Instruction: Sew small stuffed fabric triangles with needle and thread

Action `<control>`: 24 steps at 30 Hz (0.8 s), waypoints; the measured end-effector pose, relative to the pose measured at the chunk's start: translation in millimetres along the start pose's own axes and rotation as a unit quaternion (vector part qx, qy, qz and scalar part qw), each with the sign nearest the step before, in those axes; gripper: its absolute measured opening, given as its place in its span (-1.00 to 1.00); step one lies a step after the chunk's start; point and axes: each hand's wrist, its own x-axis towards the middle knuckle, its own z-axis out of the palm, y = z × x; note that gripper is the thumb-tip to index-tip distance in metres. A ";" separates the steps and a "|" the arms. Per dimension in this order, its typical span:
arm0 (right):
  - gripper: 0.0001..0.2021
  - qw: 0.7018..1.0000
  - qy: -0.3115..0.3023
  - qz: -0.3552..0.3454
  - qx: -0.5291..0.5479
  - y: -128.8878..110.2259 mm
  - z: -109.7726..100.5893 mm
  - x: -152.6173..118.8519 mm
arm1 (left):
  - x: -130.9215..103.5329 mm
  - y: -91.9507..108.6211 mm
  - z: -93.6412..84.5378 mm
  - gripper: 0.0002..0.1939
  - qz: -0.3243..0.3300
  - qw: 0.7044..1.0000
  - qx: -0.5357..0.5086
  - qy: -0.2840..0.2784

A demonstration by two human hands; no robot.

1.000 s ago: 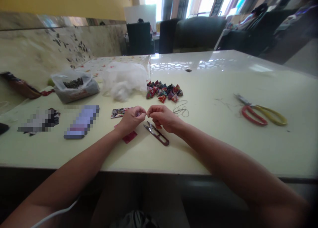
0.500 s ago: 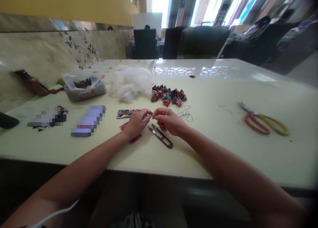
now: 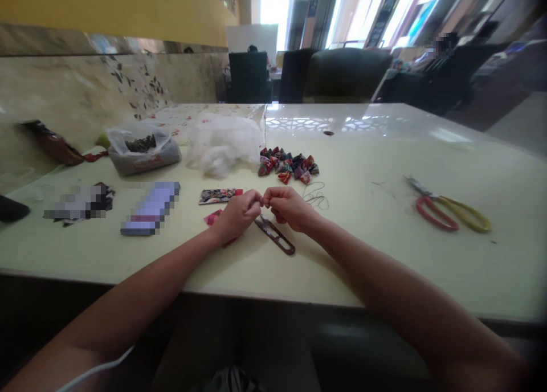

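Fingertip to fingertip, my left hand (image 3: 240, 212) and my right hand (image 3: 285, 208) meet above the table, both pinched closed. Whatever lies between the fingers is too small to make out. Just below them rest dark thread snips (image 3: 277, 236), blades pointing at my hands. Partly covered by my left hand is a pink-red fabric piece (image 3: 212, 217); behind it lies a patterned fabric strip (image 3: 217, 196) with a red end. Dark thread (image 3: 316, 197) curls in loops to the right of my right hand. Beyond my hands sits a heap of small stuffed fabric pieces (image 3: 288, 165).
Scissors (image 3: 444, 205) with red and yellow handles lie at right. Left of centre stand a bag of white stuffing (image 3: 222, 147) and a plastic bag of dark bits (image 3: 145, 152). A phone (image 3: 150, 208) and fabric scraps (image 3: 79, 203) lie nearer. A person sits far right.
My left hand has turned slightly, its fingers curling in closer to my right hand and covering more of the pink-red fabric. The whole view has shifted a little.
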 end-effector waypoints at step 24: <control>-0.91 0.999 -0.033 0.025 0.036 -15.0 -7.9 -6.0 | -0.8 -0.5 -5.8 -0.63 -0.166 0.923 -0.342 -0.065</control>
